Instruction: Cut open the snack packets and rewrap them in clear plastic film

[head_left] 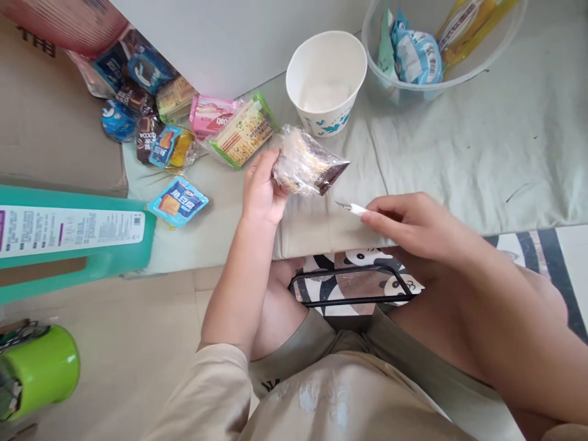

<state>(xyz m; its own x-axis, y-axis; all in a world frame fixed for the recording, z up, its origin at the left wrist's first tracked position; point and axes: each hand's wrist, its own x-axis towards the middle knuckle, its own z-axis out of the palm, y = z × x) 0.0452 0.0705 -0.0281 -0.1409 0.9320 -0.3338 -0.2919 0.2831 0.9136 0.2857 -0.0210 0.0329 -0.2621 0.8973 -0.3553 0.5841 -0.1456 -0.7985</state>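
My left hand (265,188) is closed on the edge of a crinkled clear snack packet (305,162). Pale yellow and dark brown areas show through its film. To the packet's right, my right hand (408,223) pinches a small white-handled knife (353,209), its short pointed blade aimed at the packet but apart from it. Just behind the packet stands a white paper cup (327,86) with a blue-green pattern. A green-edged biscuit pack (243,131) lies beside my left hand, against a pink wafer pack (214,115).
Several small snack packs (149,138) are heaped at the left, with a blue pack (178,202) nearer me. A clear plastic tub (390,86) holds more packets at the back right. A teal bottle (147,236) lies at the left edge, above a green bin (50,367).
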